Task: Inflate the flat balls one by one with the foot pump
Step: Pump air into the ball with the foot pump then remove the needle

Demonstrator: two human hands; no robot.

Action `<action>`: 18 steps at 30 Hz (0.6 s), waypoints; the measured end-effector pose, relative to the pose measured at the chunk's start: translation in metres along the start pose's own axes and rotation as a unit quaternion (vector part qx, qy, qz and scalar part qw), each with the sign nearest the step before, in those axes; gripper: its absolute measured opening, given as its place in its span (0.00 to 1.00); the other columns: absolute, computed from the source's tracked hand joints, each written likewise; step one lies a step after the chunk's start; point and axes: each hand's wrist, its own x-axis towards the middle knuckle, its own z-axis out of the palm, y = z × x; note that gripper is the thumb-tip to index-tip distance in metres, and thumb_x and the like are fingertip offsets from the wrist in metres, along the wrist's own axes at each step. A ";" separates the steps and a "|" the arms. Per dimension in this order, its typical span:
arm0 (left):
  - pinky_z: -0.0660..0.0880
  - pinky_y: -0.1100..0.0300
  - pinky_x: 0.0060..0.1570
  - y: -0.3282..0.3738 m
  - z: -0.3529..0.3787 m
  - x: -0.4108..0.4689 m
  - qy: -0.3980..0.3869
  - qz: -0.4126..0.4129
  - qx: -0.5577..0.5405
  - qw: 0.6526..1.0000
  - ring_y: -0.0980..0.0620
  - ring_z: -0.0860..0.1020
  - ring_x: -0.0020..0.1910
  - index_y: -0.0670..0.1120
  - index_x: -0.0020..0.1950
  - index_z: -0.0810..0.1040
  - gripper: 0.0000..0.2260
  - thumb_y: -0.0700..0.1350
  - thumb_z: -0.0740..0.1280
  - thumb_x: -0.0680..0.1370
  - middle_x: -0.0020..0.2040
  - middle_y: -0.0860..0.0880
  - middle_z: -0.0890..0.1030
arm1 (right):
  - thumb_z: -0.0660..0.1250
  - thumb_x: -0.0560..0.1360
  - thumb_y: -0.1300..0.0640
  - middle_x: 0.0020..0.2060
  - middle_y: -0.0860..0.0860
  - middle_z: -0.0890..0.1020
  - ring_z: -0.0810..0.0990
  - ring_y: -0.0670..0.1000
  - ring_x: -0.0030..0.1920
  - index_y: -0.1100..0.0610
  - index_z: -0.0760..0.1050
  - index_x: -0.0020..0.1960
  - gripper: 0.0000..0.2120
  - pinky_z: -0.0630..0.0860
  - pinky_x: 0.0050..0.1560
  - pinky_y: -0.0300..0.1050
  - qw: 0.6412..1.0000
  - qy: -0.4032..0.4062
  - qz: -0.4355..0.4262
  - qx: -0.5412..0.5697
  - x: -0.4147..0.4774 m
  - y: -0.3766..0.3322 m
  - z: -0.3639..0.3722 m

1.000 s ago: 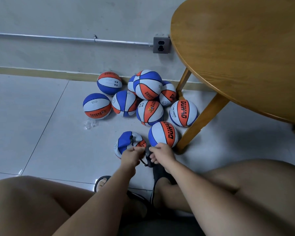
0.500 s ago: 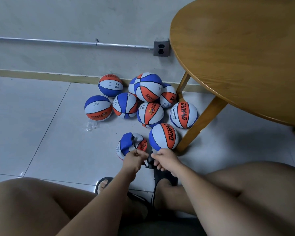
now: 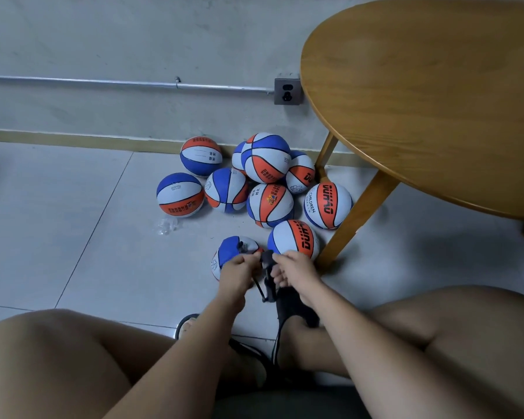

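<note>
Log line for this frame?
left hand: grips foot pump | right hand: grips foot pump | flat ball: nozzle attached, uninflated | round balls: piled by wall

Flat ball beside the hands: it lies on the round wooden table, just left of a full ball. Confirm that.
Wrong in one respect. The head view shows the flat ball on the tiled floor, not on the round wooden table. The rest holds: it lies beside the left hand and the right hand, which holds the foot pump, just left of a full ball.
</note>
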 end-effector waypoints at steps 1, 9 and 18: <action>0.72 0.55 0.40 0.010 0.000 -0.001 -0.004 0.014 -0.003 1.000 0.51 0.80 0.39 0.46 0.45 0.79 0.10 0.50 0.75 0.79 0.39 0.47 0.82 | 0.68 0.85 0.55 0.36 0.56 0.84 0.80 0.52 0.33 0.60 0.78 0.50 0.09 0.74 0.32 0.44 1.000 0.003 -0.011 0.014 0.001 -0.008 0.001; 0.68 0.61 0.28 -0.019 0.012 0.010 0.025 -0.016 0.060 0.998 0.51 0.76 0.34 0.43 0.49 0.80 0.07 0.46 0.73 0.81 0.40 0.46 0.83 | 0.67 0.85 0.58 0.36 0.56 0.82 0.78 0.52 0.32 0.60 0.76 0.53 0.05 0.72 0.29 0.43 0.999 0.015 0.038 -0.009 0.003 0.021 0.010; 0.79 0.61 0.35 -0.059 0.018 0.017 0.016 -0.045 0.178 0.983 0.50 0.81 0.35 0.42 0.49 0.81 0.05 0.41 0.75 0.79 0.45 0.43 0.87 | 0.67 0.84 0.53 0.37 0.55 0.83 0.78 0.51 0.29 0.55 0.78 0.48 0.08 0.70 0.26 0.39 0.982 0.013 0.104 -0.157 0.017 0.072 0.006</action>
